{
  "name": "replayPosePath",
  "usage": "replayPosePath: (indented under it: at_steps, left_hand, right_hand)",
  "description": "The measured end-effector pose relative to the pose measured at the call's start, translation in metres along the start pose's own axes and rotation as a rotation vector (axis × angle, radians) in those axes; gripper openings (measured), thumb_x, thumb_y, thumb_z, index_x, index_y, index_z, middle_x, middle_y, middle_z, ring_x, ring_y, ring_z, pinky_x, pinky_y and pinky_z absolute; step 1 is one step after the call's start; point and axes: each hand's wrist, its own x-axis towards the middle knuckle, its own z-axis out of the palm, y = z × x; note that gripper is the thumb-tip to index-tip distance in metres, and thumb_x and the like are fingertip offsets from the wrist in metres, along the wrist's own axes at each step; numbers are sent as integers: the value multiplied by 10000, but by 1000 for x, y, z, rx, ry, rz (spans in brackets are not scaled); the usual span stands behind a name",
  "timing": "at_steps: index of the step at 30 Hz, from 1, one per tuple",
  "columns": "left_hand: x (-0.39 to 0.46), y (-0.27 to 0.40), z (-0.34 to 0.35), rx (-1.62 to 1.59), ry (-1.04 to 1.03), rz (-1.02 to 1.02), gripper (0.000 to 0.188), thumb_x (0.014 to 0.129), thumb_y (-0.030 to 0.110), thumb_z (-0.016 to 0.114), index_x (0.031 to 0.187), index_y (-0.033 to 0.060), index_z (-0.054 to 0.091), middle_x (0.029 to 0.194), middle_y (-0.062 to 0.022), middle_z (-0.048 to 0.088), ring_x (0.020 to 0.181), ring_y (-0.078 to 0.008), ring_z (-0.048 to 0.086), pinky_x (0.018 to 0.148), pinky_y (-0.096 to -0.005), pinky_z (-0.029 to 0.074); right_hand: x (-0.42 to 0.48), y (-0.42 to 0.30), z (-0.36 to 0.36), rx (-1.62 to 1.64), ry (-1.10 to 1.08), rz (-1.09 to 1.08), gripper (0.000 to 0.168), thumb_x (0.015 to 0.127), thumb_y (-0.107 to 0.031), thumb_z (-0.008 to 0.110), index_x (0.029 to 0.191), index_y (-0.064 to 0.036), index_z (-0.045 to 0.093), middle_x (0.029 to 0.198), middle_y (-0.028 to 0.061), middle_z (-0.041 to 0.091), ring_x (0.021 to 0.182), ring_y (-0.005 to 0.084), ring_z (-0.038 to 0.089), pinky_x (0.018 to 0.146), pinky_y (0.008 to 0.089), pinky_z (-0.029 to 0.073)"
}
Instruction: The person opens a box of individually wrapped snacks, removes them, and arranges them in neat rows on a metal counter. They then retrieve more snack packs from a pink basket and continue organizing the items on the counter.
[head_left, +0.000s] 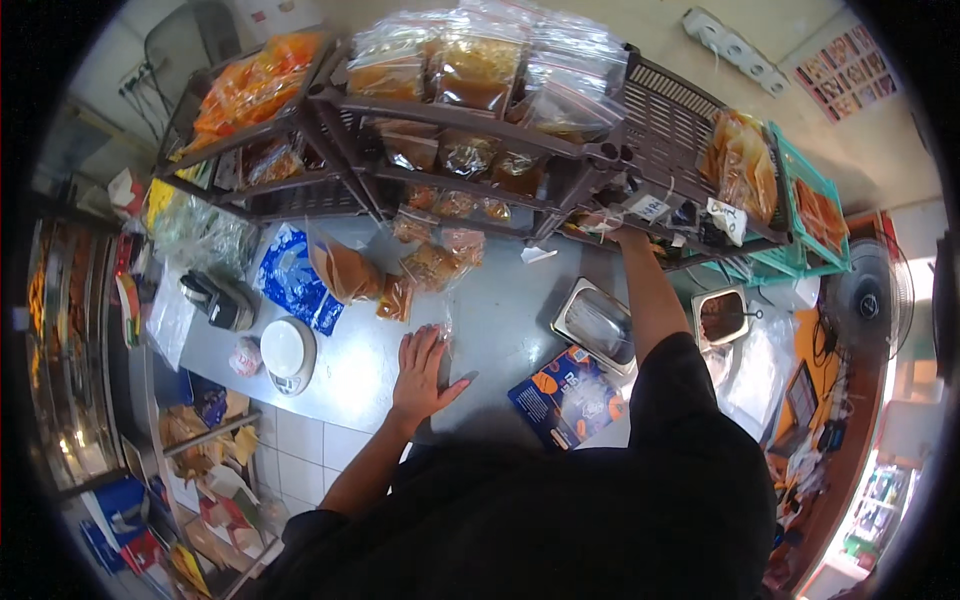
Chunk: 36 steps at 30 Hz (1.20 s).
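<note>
My left hand (426, 375) lies palm down on the stainless steel table (487, 360), thumb spread out, holding nothing. Its fingertips are beside the edge of a clear plastic bag (448, 319). Beyond them sit small zip bags of food (435, 266), an orange-brown sachet (394, 298) and a larger bag of brown powder (345, 266). My right arm stretches forward to the lower tier of a brown plastic rack (697, 244). There my right hand (604, 220) reaches in among dark packets, mostly hidden, so its grip does not show.
A white kitchen scale (285, 352) and a blue plastic packet (295, 274) are at left. Near my right arm lie a steel food pan (596, 322), a blue printed box (562, 397) and a smaller steel pan (720, 315). Filled zip bags (480, 67) line the upper rack. A fan (868, 304) stands far right.
</note>
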Motion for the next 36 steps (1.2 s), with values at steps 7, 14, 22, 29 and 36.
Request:
replayPosePath:
  at_steps: [7, 14, 22, 29, 36]
  left_hand:
    - [1, 2, -1, 42, -17, 11, 699, 772, 427, 660, 1256, -13, 414, 1375, -208, 363, 1269, -410, 329, 1049, -559, 224]
    - [-2, 1, 2, 36, 30, 53, 671, 774, 410, 660, 1243, -8, 424, 1363, -216, 378, 1264, -417, 338, 1046, -561, 223]
    - [-5, 1, 2, 43, 83, 8, 668, 772, 454, 639, 1224, 2, 443, 1358, -215, 385, 1261, -419, 345, 1049, -577, 207]
    - [-9, 0, 0, -5, 124, -5, 657, 764, 416, 657, 1218, -6, 440, 1376, -213, 368, 1283, -415, 312, 1054, -582, 189]
    - [-15, -8, -1, -179, 248, -2, 595, 806, 365, 613, 1218, -24, 430, 1374, -235, 364, 1285, -426, 308, 1070, -550, 190]
  right_hand:
    - [4, -15, 43, 75, 89, 16, 552, 830, -514, 436, 1226, -147, 547, 1348, 136, 473, 1267, 333, 403, 1041, 496, 301]
    - [-21, -24, 21, -124, 594, -59, 415, 826, -377, 482, 1094, -94, 625, 1144, 172, 606, 1055, 349, 575, 917, 446, 433]
    - [-102, -39, -36, 100, 485, -251, 387, 614, -68, 672, 998, -80, 629, 1093, 118, 589, 1041, 322, 514, 941, 419, 417]
    - [-158, -45, -51, 187, 632, -522, 444, 563, 3, 675, 988, -117, 625, 1022, 61, 573, 1027, 312, 480, 913, 420, 416]
    - [-224, -107, -87, 299, 755, -561, 336, 602, -20, 672, 920, -129, 651, 998, 37, 595, 970, 286, 514, 834, 387, 456]
